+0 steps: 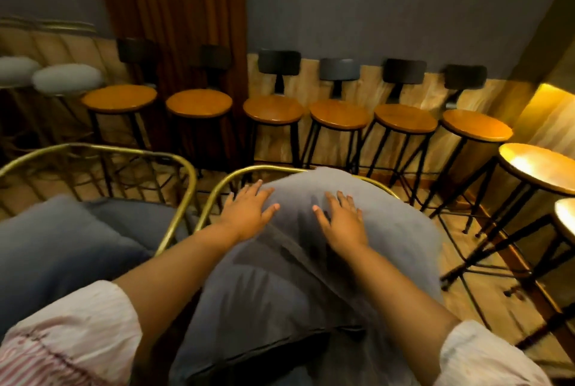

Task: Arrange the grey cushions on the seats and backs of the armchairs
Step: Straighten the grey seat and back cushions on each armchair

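Sleeves (71, 345) nearest. Left hand (249, 210), right hand (343, 224) flat, fingers spread, gripping nothing, on back cushion (311, 199); unpinned, it could slump off the frame (217, 192).

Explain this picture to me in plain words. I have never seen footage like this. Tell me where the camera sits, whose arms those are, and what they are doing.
There is only one picture, taken by a camera worn on a person's head, looking forward and down, so the arms reaching in from the bottom are that person's own. No machine is involved.

The left hand and right hand both lie flat and open on a grey cushion, pressing it against the back of an armchair with a gold frame. Nothing is gripped. A lower cushion lies beneath it, nearer the camera.

To the left stands a second armchair with its own cushion in it. Behind, along the wall, a row of stools with round wooden seats.
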`<state>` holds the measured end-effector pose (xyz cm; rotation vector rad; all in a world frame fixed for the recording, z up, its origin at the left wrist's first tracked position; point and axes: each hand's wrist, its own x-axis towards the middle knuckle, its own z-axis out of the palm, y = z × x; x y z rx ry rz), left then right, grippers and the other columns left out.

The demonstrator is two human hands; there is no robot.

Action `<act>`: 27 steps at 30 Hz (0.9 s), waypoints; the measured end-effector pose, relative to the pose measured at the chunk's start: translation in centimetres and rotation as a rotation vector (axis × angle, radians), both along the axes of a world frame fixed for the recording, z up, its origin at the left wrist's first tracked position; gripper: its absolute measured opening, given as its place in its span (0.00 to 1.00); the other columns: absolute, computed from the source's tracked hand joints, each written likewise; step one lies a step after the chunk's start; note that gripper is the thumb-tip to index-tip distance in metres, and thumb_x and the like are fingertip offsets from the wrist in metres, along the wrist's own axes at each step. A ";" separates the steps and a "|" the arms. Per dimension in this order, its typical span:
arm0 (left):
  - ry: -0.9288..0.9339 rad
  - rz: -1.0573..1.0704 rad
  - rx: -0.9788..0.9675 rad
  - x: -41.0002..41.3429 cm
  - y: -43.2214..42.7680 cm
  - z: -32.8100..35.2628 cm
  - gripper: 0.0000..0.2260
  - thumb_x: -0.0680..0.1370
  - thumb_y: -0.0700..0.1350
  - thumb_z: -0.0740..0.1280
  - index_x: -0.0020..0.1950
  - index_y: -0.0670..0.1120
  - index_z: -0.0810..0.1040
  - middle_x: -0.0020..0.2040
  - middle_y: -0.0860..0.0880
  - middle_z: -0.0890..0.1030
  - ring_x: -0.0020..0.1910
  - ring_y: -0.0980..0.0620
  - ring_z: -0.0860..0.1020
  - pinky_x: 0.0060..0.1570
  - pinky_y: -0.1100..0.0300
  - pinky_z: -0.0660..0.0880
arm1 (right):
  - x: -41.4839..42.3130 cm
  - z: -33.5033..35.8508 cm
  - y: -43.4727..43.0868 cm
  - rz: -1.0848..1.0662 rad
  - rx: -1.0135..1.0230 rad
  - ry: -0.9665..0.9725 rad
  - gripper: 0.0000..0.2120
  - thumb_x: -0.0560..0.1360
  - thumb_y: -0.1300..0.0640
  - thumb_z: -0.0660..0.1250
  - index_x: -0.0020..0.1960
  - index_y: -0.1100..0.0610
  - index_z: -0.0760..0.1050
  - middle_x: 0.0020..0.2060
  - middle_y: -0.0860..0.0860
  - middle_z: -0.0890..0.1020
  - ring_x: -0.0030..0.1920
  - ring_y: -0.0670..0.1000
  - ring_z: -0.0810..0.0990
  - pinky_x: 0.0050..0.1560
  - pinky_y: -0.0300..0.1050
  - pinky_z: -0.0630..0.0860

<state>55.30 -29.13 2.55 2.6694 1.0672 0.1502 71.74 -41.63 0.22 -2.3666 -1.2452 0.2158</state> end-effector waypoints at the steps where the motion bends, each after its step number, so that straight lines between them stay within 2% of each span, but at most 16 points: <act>1: -0.015 0.031 -0.014 -1.6 0.6 0.0 0.26 0.80 0.58 0.53 0.77 0.52 0.58 0.79 0.46 0.55 0.77 0.43 0.56 0.73 0.44 0.55 | -1.2 0.1 1.1 0.045 0.018 -0.008 0.28 0.80 0.43 0.53 0.76 0.53 0.57 0.77 0.56 0.58 0.77 0.58 0.51 0.76 0.56 0.49; 4: -0.055 0.165 -0.035 -8.3 2.7 0.2 0.26 0.80 0.58 0.54 0.76 0.51 0.60 0.79 0.45 0.56 0.76 0.43 0.59 0.72 0.45 0.60 | -6.7 0.2 5.4 0.190 0.054 0.000 0.27 0.80 0.45 0.55 0.75 0.55 0.59 0.76 0.58 0.60 0.77 0.58 0.51 0.76 0.56 0.50; 9: -0.067 0.390 -0.069 -21.6 6.8 -0.2 0.29 0.78 0.61 0.53 0.76 0.49 0.60 0.79 0.45 0.57 0.76 0.43 0.60 0.72 0.46 0.60 | -17.6 -0.4 12.6 0.409 0.090 0.064 0.27 0.79 0.45 0.57 0.75 0.54 0.60 0.76 0.58 0.59 0.77 0.58 0.50 0.75 0.55 0.52; 13: -0.070 0.524 -0.094 -33.4 10.4 -0.9 0.27 0.80 0.57 0.56 0.76 0.48 0.59 0.78 0.43 0.59 0.75 0.42 0.61 0.72 0.45 0.60 | -27.2 -1.7 17.8 0.548 0.090 0.140 0.31 0.76 0.40 0.57 0.73 0.56 0.64 0.74 0.59 0.63 0.77 0.59 0.54 0.74 0.51 0.54; 15: -0.100 0.592 -0.117 -39.0 12.2 -1.6 0.27 0.80 0.57 0.57 0.76 0.47 0.60 0.77 0.43 0.60 0.75 0.42 0.62 0.72 0.46 0.60 | -31.8 -2.5 20.4 0.584 0.065 0.219 0.28 0.78 0.44 0.59 0.74 0.56 0.63 0.75 0.58 0.62 0.77 0.59 0.53 0.74 0.49 0.53; 18: -0.169 0.683 -0.176 -45.6 14.4 -2.8 0.27 0.80 0.56 0.58 0.76 0.46 0.60 0.77 0.43 0.62 0.74 0.42 0.62 0.72 0.48 0.58 | -37.1 -3.8 23.8 0.615 0.043 0.324 0.25 0.79 0.50 0.61 0.72 0.60 0.65 0.72 0.60 0.67 0.75 0.59 0.60 0.73 0.48 0.55; 22: -0.190 0.794 -0.279 -52.3 17.6 -4.6 0.29 0.79 0.57 0.58 0.76 0.45 0.59 0.76 0.42 0.62 0.74 0.42 0.63 0.72 0.48 0.59 | -42.4 -5.8 27.7 0.550 -0.021 0.468 0.22 0.79 0.53 0.61 0.69 0.63 0.68 0.69 0.60 0.71 0.71 0.57 0.67 0.66 0.36 0.58; 27: -0.250 0.927 -0.338 -58.3 22.3 -7.0 0.29 0.79 0.57 0.58 0.76 0.45 0.57 0.77 0.41 0.61 0.74 0.40 0.63 0.70 0.48 0.62 | -45.9 -8.3 32.7 0.506 -0.094 0.561 0.23 0.79 0.52 0.61 0.70 0.62 0.67 0.70 0.60 0.70 0.71 0.57 0.68 0.69 0.44 0.61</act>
